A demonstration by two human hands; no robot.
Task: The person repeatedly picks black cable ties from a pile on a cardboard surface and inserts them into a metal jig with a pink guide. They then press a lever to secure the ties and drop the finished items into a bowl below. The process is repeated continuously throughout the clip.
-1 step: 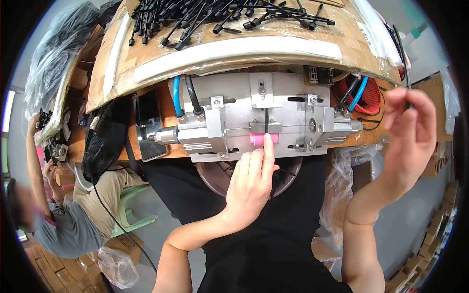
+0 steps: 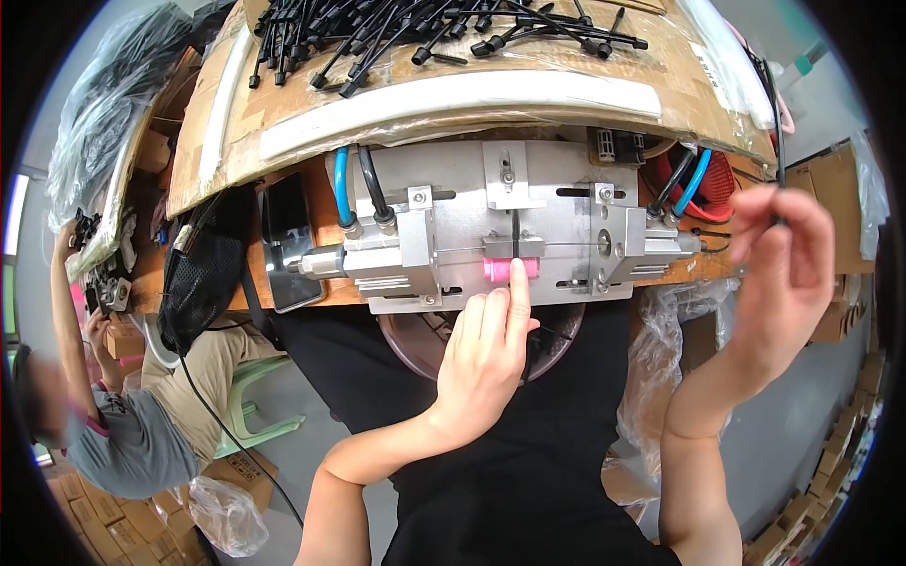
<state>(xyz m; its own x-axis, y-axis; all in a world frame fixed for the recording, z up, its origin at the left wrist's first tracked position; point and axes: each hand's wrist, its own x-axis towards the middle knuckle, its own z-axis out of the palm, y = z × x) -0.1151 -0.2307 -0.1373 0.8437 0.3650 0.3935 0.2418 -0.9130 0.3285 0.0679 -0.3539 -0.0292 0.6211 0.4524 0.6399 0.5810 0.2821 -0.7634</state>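
Observation:
A metal jig (image 2: 557, 278) lies across the bench edge, with a short pink block (image 2: 498, 270) at its middle. A thin black rod (image 2: 515, 224) stands in line with a small metal block and reaches down to the pink piece. My left hand (image 2: 483, 363) presses its stretched index fingertip on the rod's near end at the pink block. The other fingers are curled under, and what lies beneath them is hidden. Raised off to the right, my right hand (image 2: 788, 245) is closed with fingertips and thumb on a long, thin black rod (image 2: 778, 123) pointing upward.
Black capped rods (image 2: 377, 33) lie heaped on a cardboard sheet (image 2: 217, 113) behind the jig. A bowl (image 2: 406, 344) sits below its front edge. A phone (image 2: 288, 236) and black mesh bag (image 2: 203, 264) are left; a red basket (image 2: 713, 189) is right. Another person (image 2: 132, 434) sits far left.
My right hand has shifted slightly left and down, and the long black rod in it stands more upright. My left hand stays on the jig.

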